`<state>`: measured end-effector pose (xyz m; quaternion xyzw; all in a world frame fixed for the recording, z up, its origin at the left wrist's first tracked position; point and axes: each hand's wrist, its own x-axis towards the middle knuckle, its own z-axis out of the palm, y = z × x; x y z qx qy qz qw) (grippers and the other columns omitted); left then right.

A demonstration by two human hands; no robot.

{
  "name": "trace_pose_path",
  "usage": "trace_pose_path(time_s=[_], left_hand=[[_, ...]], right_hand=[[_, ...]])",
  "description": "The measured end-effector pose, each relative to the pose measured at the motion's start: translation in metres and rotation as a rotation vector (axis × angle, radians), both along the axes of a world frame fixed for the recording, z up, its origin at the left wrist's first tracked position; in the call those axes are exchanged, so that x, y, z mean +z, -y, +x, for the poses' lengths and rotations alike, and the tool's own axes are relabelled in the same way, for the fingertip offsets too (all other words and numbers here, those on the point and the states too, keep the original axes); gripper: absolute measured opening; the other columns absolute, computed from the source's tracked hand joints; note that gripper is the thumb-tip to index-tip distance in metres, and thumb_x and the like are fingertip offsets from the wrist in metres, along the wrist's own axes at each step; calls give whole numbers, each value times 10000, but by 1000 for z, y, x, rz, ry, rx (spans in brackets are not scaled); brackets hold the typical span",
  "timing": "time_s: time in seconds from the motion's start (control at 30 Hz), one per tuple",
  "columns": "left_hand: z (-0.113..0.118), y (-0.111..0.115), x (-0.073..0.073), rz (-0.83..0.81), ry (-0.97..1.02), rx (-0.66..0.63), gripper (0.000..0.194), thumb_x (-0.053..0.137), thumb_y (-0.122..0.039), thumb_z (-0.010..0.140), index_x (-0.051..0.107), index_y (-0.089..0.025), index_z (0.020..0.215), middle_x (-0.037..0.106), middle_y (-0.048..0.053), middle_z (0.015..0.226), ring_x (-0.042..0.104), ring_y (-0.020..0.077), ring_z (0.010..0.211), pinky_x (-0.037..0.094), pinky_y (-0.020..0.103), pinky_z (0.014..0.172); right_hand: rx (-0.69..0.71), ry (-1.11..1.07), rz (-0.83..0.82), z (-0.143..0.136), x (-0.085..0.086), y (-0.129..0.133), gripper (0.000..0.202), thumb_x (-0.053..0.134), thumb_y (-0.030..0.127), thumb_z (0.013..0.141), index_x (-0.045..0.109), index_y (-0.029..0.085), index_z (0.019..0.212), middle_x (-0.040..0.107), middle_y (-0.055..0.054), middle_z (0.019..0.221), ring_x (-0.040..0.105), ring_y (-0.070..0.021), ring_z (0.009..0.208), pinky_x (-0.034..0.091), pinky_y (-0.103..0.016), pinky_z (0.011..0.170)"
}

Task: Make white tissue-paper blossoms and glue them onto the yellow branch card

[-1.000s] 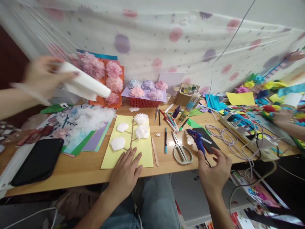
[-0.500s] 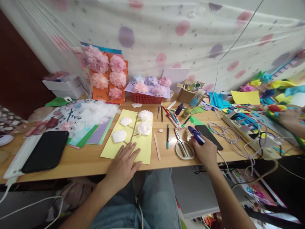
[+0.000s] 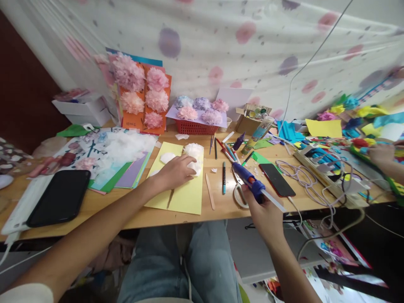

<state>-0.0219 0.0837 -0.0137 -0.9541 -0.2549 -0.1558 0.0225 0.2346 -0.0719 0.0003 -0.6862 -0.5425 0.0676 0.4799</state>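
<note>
My left hand [image 3: 177,171] reaches over the yellow card [image 3: 186,202], its bent fingers closed on the lower white tissue flower [image 3: 197,166], which they partly cover. Above it on the card is another white tissue flower [image 3: 193,149]. A flat white paper piece [image 3: 167,158] lies to the left, and a second one is mostly hidden under my wrist. A brown drawn stem [image 3: 171,198] shows below the hand. In my right hand [image 3: 263,210] is a blue glue gun [image 3: 249,176], a clear glue stick jutting from its back, held above the white-handled scissors [image 3: 240,195].
A wooden stick [image 3: 210,191] and a teal marker [image 3: 224,177] lie right of the card. Phones rest at left [image 3: 59,198] and right [image 3: 277,180]. Cables [image 3: 299,172] and a power strip [image 3: 328,176] fill the right side, where another person's hand [image 3: 381,155] shows.
My left hand has moved from the card's lower edge up to the lower white flower. My right hand has lifted the glue gun from beside the phone and brought it left, over the scissors.
</note>
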Motion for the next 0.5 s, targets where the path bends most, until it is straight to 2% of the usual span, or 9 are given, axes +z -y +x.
trace_pose_path(time_s=[0.07,0.2,0.37,0.5], left_hand=[[-2,-6,-5,11,-3,-18,147,654,-216,918,792,-199,965,656,138,1260,607,298,1163,524,452,948],[-7,-13,-14,1,78,-45,175,629,-209,930,780,-192,1018,673,133,1240,619,280,1155,523,446,975],[-12,-18,-27,-56,185,-27,229,585,-163,933,776,-176,1058,697,128,1259,643,269,1167,533,432,1000],[-15,-21,-36,-119,224,-17,267,560,-186,951,761,-188,1127,707,106,1291,669,246,1173,542,407,1006]], right_hand=[[34,-41,-18,-7,-4,3,346,651,473,849,597,196,648,496,30,569,441,-138,552,365,-270,528],[146,-77,-92,-19,-11,5,289,635,445,881,647,186,752,547,20,623,477,-145,589,364,-270,545],[299,-54,-165,-36,-10,0,243,605,371,892,617,201,718,510,44,568,447,-126,519,328,-259,512],[357,-4,-206,-47,-9,-9,200,565,313,909,633,200,759,572,19,644,506,-137,571,365,-262,558]])
